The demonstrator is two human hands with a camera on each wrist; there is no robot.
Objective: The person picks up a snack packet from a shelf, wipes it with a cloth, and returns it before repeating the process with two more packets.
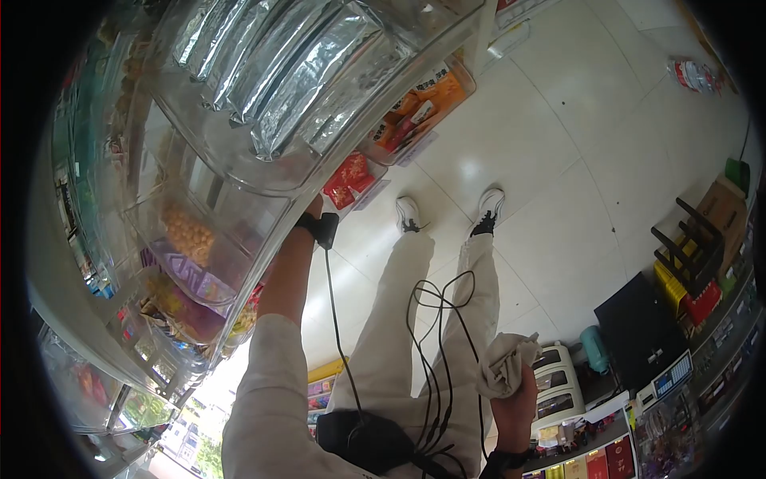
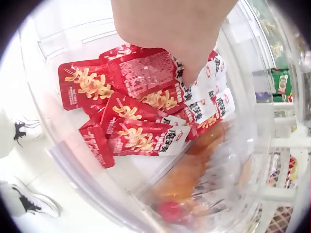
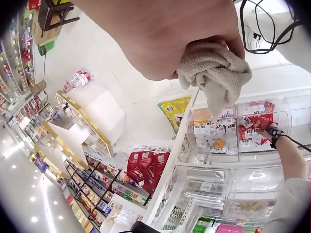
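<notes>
A clear bin [image 2: 53,124] holds red and white snack packets [image 2: 141,109]. My left hand [image 2: 175,26] reaches down into it, its fingertips among the packets and mostly hidden, so whether it grips one is unclear. In the right wrist view the same hand [image 3: 264,134] lies over the red packets [image 3: 252,121]. My right hand [image 3: 175,34] holds a crumpled beige cloth [image 3: 214,77], fingers curled round it. Seen in the head view, this right hand [image 1: 517,407] and its cloth [image 1: 507,363] are beside my leg, away from the bins.
Silver packs [image 1: 311,80] fill a nearby clear bin. Orange packets [image 1: 419,108] lie in the bin adjoining the red ones. Black cables [image 1: 435,351] dangle before my legs. A wrapped bundle of bottles [image 1: 694,76] stands on the tiled floor [image 1: 558,191], and a black chair [image 1: 686,247] is at the right.
</notes>
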